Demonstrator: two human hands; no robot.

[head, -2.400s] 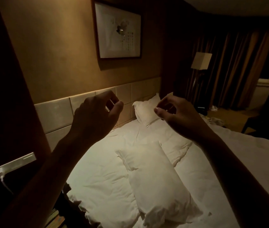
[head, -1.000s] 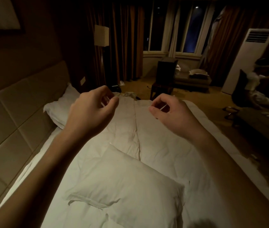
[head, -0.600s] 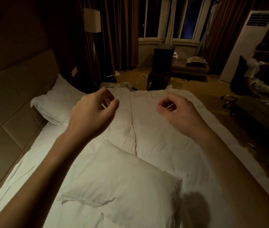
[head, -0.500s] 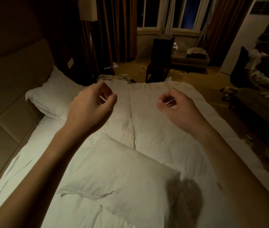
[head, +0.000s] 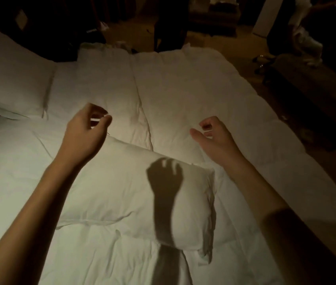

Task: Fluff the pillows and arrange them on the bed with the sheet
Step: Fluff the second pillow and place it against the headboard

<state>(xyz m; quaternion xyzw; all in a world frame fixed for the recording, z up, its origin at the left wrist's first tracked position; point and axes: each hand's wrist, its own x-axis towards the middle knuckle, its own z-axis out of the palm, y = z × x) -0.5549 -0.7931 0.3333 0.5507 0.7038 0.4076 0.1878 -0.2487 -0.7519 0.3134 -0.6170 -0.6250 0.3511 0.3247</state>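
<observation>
A white pillow (head: 122,194) lies flat on the bed below my arms, with the shadow of a hand across its right half. A second white pillow (head: 13,83) rests at the far left. A white quilted sheet (head: 183,95) covers the bed beyond them. My left hand (head: 85,136) hovers above the near pillow's far left corner, fingers curled and apart, holding nothing. My right hand (head: 214,136) hovers above the pillow's far right edge, fingers loosely curled and apart, also empty.
Past the bed's far edge there is a dark chair (head: 169,21) on a brown floor. A dark bench (head: 317,95) runs along the right side of the bed. Another person (head: 306,38) sits at the far right in dim light.
My view has tilted down from the room toward the bed. Both hands have dropped lower over the near pillow and spread further apart. The hand shadow now falls on the pillow.
</observation>
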